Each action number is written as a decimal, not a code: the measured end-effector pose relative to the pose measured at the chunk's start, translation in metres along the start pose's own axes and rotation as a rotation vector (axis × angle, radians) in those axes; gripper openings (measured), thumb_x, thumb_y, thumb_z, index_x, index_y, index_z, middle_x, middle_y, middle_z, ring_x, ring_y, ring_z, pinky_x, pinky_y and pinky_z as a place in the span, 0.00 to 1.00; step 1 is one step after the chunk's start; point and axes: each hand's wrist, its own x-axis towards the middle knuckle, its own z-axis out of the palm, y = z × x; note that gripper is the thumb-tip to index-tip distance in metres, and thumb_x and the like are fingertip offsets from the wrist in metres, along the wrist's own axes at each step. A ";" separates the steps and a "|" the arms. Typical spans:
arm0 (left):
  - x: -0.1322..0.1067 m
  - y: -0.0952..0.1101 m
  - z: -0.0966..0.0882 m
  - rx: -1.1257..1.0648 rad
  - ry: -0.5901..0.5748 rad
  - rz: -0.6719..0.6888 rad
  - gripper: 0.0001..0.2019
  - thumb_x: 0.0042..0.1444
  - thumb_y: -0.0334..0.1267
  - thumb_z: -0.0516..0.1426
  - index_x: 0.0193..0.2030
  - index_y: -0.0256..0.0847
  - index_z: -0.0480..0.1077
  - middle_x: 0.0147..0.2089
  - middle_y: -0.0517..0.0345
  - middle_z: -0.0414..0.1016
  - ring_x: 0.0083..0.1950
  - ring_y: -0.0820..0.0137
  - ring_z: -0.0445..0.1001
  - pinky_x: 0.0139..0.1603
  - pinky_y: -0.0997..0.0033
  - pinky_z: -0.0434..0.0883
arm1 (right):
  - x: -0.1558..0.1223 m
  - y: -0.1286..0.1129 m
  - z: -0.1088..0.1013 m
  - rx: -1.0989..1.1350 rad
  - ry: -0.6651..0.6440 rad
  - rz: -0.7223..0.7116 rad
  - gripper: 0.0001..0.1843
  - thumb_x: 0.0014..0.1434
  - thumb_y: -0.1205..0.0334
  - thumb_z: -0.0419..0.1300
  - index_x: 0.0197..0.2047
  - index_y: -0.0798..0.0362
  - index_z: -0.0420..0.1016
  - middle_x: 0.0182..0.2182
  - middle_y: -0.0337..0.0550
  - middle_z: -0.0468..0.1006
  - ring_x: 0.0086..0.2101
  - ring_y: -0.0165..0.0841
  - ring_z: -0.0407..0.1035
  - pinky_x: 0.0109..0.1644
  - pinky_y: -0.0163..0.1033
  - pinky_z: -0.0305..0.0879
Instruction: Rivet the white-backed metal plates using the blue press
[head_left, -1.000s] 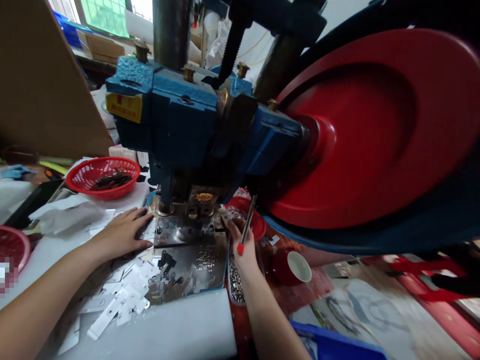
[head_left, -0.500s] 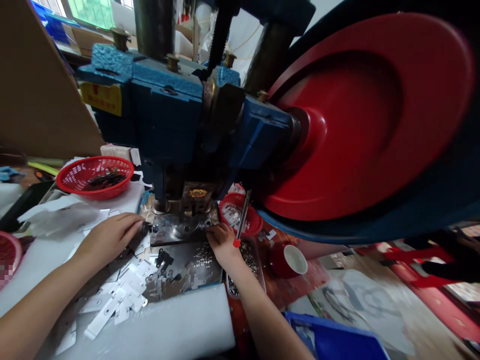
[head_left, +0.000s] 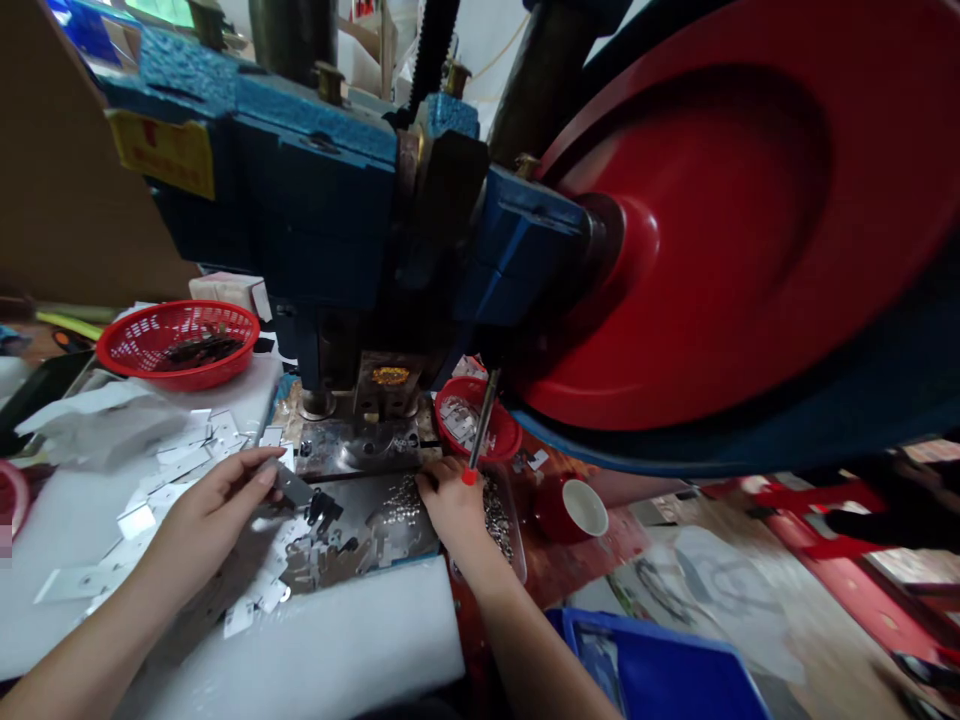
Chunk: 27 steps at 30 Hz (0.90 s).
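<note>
My left hand (head_left: pixel 225 505) pinches a small flat metal plate (head_left: pixel 294 487) between thumb and fingers, in front of the press's left side. Its free end points toward dark metal clips (head_left: pixel 324 512) on the steel bed plate (head_left: pixel 360 495). My right hand (head_left: pixel 452 508) is closed at the bed's right side, beside scattered small rivets (head_left: pixel 403 500); anything in its fingertips is too small or hidden to make out. Behind both hands sits the steel die (head_left: pixel 352 447) under the blue press (head_left: pixel 315 210). White metal plates (head_left: pixel 161 505) lie loose around my left forearm.
A large red flywheel (head_left: pixel 712 230) hangs close on the right. A red lever tip (head_left: pixel 470 476) sticks down above my right hand. Red baskets (head_left: pixel 180 378) of parts, a clear box of small pieces (head_left: pixel 499 530), a red cup (head_left: pixel 559 510) and a blue bin (head_left: pixel 667 665) stand around.
My left hand has come back toward me from the die's left edge, with the metal plate in it. My right hand has drawn slightly back from the die's right edge. The view has shifted.
</note>
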 end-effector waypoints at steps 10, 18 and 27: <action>0.003 -0.008 0.007 -0.052 -0.037 0.005 0.28 0.49 0.55 0.58 0.54 0.44 0.66 0.33 0.57 0.76 0.37 0.63 0.77 0.40 0.62 0.74 | 0.014 -0.025 -0.004 0.141 0.053 -0.125 0.06 0.55 0.69 0.57 0.31 0.52 0.75 0.31 0.41 0.75 0.36 0.34 0.67 0.44 0.38 0.60; -0.002 0.005 0.027 -0.232 -0.110 -0.118 0.24 0.47 0.52 0.61 0.48 0.41 0.71 0.38 0.54 0.79 0.39 0.63 0.78 0.43 0.62 0.75 | 0.062 -0.059 0.002 -0.084 -0.008 -0.389 0.10 0.58 0.64 0.57 0.40 0.46 0.79 0.35 0.43 0.76 0.40 0.39 0.64 0.45 0.43 0.58; -0.003 0.007 0.032 -0.444 -0.116 -0.220 0.22 0.44 0.47 0.63 0.46 0.42 0.74 0.42 0.52 0.80 0.39 0.65 0.79 0.47 0.63 0.75 | 0.050 -0.047 -0.005 0.234 0.003 -0.379 0.15 0.60 0.67 0.52 0.45 0.49 0.78 0.40 0.45 0.76 0.41 0.36 0.67 0.49 0.43 0.62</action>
